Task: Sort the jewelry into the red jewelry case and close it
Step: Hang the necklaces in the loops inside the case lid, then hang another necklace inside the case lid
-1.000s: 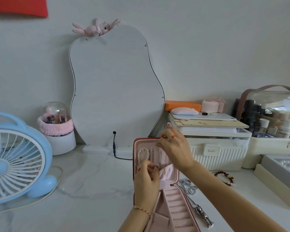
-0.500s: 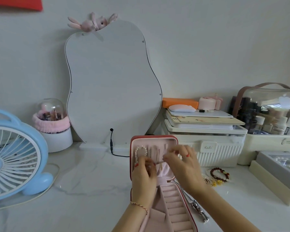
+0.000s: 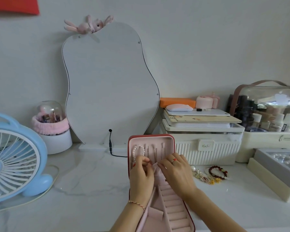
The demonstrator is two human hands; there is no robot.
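Right hand (image 3: 177,171): came down from the lid's top edge of my red jewelry case (image 3: 173,144) to the pink pocket flap (image 3: 157,169) | left hand (image 3: 141,173): shifted lower beside it, fingertips at the flap | pearl bracelet (image 3: 135,152): more of it uncovered.

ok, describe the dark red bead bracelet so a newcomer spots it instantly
Find the ribbed white storage box right of the open red jewelry case. On the marble just in front lies the dark red bead bracelet. Its neighbours are a pearl and gold trinkets; only it is a ring of dark red beads.
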